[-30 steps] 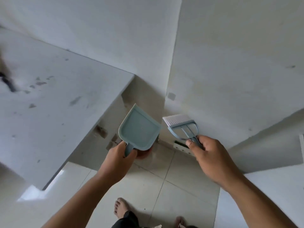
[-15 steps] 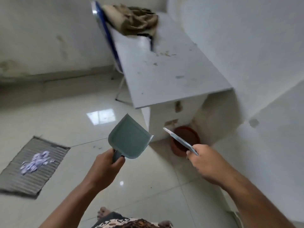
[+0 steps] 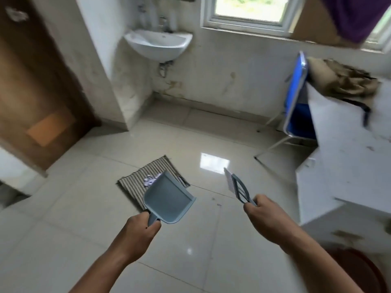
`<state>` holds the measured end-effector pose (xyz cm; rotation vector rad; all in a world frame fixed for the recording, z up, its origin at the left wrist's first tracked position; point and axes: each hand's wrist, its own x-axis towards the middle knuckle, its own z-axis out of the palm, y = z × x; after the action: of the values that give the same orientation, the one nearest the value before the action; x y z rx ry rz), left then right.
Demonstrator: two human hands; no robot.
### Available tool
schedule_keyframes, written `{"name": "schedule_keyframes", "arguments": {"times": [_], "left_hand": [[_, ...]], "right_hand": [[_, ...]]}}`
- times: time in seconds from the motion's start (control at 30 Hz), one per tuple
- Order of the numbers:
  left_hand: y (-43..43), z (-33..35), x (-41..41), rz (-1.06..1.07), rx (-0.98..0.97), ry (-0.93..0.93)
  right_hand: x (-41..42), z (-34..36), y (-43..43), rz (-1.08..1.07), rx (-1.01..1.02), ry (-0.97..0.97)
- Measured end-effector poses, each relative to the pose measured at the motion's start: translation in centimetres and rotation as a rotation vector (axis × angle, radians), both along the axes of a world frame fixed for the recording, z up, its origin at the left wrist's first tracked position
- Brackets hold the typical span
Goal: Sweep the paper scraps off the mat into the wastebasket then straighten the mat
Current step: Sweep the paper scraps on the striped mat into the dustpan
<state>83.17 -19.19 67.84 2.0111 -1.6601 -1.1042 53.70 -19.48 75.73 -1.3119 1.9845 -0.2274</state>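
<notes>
A striped grey mat [image 3: 137,182] lies askew on the tiled floor ahead of me, with a small heap of pale purple paper scraps [image 3: 150,179] on it. My left hand [image 3: 139,231] grips the handle of a blue-grey dustpan [image 3: 167,200], held in the air over the mat's near right part and hiding some of it. My right hand [image 3: 266,218] holds a small blue-grey brush [image 3: 236,186] with white bristles, raised to the right of the mat. A reddish-brown wastebasket [image 3: 364,269] shows partly at the bottom right corner.
A white counter [image 3: 342,157] stands on the right with a brown cloth [image 3: 342,81] on top and a blue folding chair [image 3: 296,96] beside it. A wall-mounted sink [image 3: 158,44] hangs at the back under a window. A brown door [image 3: 36,92] is at left.
The view has swung left from the counter and wall corner to the room's middle. The mat has come from the far left to straight ahead. Both hands still hold dustpan and brush.
</notes>
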Motion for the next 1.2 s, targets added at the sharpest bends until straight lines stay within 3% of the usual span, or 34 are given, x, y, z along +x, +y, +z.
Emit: {"name": "schedule_keyframes", "arguments": {"times": [0.2, 0.43, 0.7, 0.9, 1.2], "left_hand": [[-3.0, -0.1, 9.9, 0.184, 0.002, 0.01], [-9.1, -3.2, 13.6, 0.324, 0.081, 0.047], [-20.4, -8.5, 11.0, 0.5, 0.18, 0.003], [-27.6, -14.9, 6.9, 0.709, 0.307, 0.053], [-31.6, -31.1, 2.8, 0.864, 0.514, 0.044]], "right_hand": [[10.1, -0.9, -8.2, 0.206, -0.128, 0.055], [16.3, -2.8, -20.1, 0.296, -0.213, 0.049], [18.2, -7.9, -37.1, 0.458, -0.129, -0.104], [18.7, -14.7, -50.0, 0.594, -0.053, -0.051], [20.3, -31.6, -57.2, 0.592, -0.023, -0.115]]}}
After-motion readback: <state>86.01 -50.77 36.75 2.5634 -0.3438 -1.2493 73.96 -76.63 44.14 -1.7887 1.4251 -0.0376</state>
